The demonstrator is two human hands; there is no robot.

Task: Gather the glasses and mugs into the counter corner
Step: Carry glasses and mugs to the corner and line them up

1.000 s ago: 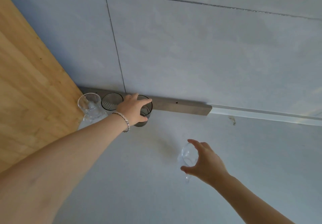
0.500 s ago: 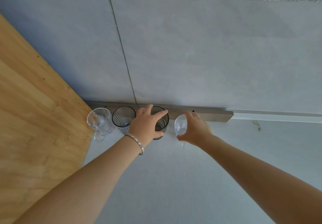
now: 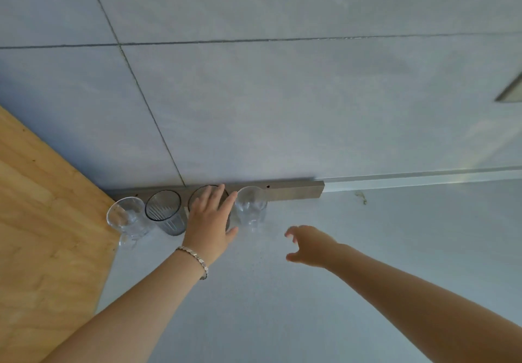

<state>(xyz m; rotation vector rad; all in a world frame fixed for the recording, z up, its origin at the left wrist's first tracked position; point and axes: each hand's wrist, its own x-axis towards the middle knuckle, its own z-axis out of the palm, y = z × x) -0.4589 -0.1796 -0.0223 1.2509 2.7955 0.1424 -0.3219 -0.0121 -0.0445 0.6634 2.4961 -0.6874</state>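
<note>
Your right hand [image 3: 308,245] has just let go of the clear glass [image 3: 251,207]. Half a second ago it was carrying that glass in to the wall; now the glass stands on the counter [image 3: 282,306], beyond your fingertips and to their left, and the hand is drawn back from it, empty, with the fingers loosely spread.

Your left hand [image 3: 210,221] has eased off too. Where it was curled round the dark tumbler [image 3: 197,196], its fingers now lie straight over the rim. I cannot tell whether they are touching the glass or are just above it. The clear glass sits just right of this hand's fingertips. To the hand's left come the ribbed dark glass [image 3: 165,210], and then the clear mug [image 3: 127,218] hard by the wooden panel [image 3: 42,221].

So four pieces now stand in one row along the grey strip [image 3: 293,190] at the foot of the wall, running out from the corner. As I judge it, this piece is delivered and both your hands are free. No other glass or mug shows on the stretch of counter near your right hand, so look around before you count the task finished.
</note>
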